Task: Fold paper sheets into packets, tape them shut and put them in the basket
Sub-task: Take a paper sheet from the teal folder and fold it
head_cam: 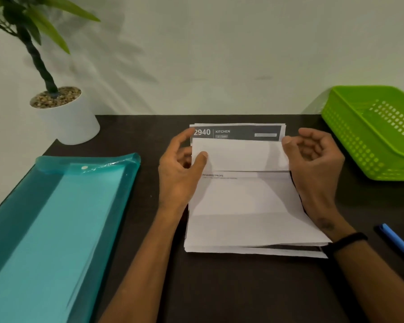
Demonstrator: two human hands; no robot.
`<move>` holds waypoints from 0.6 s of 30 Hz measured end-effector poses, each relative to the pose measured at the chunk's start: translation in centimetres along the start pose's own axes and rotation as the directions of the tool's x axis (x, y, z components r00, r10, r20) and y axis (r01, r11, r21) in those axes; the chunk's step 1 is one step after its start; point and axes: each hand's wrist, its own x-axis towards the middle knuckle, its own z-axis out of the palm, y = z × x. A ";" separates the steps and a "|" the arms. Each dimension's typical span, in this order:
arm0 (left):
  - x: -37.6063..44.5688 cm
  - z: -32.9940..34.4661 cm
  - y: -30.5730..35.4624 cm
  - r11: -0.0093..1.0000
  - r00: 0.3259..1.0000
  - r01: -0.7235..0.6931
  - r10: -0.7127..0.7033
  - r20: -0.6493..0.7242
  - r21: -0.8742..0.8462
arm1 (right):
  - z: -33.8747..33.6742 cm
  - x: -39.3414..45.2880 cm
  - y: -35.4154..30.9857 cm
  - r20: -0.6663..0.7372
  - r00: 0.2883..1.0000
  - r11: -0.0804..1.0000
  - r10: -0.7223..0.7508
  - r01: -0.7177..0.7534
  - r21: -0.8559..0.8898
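A stack of white printed paper sheets [247, 206] lies in the middle of the dark table. The top sheet's far part is folded toward me as a white flap [240, 155], leaving a dark header strip reading "2940 KITCHEN" showing beyond it. My left hand [182, 169] pinches the flap's left edge, thumb on top. My right hand [313, 159] pinches the flap's right corner with curled fingers. The green perforated plastic basket [350, 136] stands at the far right with nothing visible inside it. No tape is in view.
A teal translucent plastic folder [56, 229] holding light blue paper lies at the left. A white pot [72, 122] with a green plant stands at the far left corner. A blue pen [397, 243] lies near the right edge. A pale wall rises behind the table.
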 end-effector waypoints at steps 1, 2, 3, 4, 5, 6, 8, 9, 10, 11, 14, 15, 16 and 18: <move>0.0 -0.1 0.1 0.999 1.000 0.026 -0.026 -0.001 -0.044 | 0.1 0.0 0.1 0.022 1.000 1.000 -0.014 0.014 -0.021; 0.1 -0.2 0.2 0.995 0.999 0.040 -0.041 -0.005 -0.088 | 0.1 0.1 0.2 0.036 0.999 0.999 -0.019 0.021 -0.040; 0.1 -0.2 0.3 0.991 0.999 0.047 -0.049 -0.011 -0.125 | 0.1 0.2 0.3 0.049 0.999 0.999 -0.019 0.021 -0.048; 0.1 -0.3 0.3 0.988 0.998 0.050 -0.053 -0.018 -0.148 | 0.1 0.2 0.5 0.064 0.998 0.999 -0.015 0.018 -0.048; 0.2 -0.4 0.4 0.986 0.998 0.051 -0.055 -0.019 -0.160 | 0.1 0.3 0.6 0.079 0.997 0.999 -0.012 0.016 -0.039; 0.1 -0.4 0.4 0.986 0.999 0.048 -0.051 -0.018 -0.160 | 0.0 0.3 0.7 0.099 0.995 0.999 -0.016 0.019 -0.035; 0.0 -0.3 0.3 0.991 1.000 0.031 -0.031 0.004 -0.127 | 0.0 0.3 0.8 0.138 0.990 0.999 -0.031 0.036 -0.037; 0.0 -0.2 0.3 0.995 1.000 0.016 -0.014 0.015 -0.101 | 0.0 0.2 0.8 0.156 0.987 0.998 -0.042 0.049 -0.037; 0.0 0.0 0.2 0.998 1.000 -0.009 0.010 0.014 -0.067 | 0.0 0.2 0.9 0.176 0.983 0.997 -0.052 0.060 -0.039; -0.2 0.3 0.1 0.999 0.999 -0.044 0.044 -0.003 -0.023 | -0.1 0.2 1.1 0.198 0.979 0.997 -0.054 0.063 -0.038; -0.2 0.7 -0.1 0.919 0.960 -0.185 0.245 -0.137 0.347 | -0.4 0.4 1.4 0.290 0.956 0.999 -0.036 0.046 -0.027; -0.2 0.6 -0.1 0.853 0.940 -0.217 0.313 -0.134 0.474 | -0.5 0.5 1.4 0.327 0.945 0.999 -0.025 0.034 -0.021; -0.1 0.4 -0.1 0.796 0.932 -0.242 0.349 -0.094 0.555 | -0.6 0.6 1.4 0.360 0.933 1.000 -0.013 0.020 -0.015; 0.1 -0.1 0.0 0.726 0.932 -0.298 0.362 0.024 0.620 | -0.9 0.9 1.3 0.398 0.917 1.000 -0.008 0.008 0.000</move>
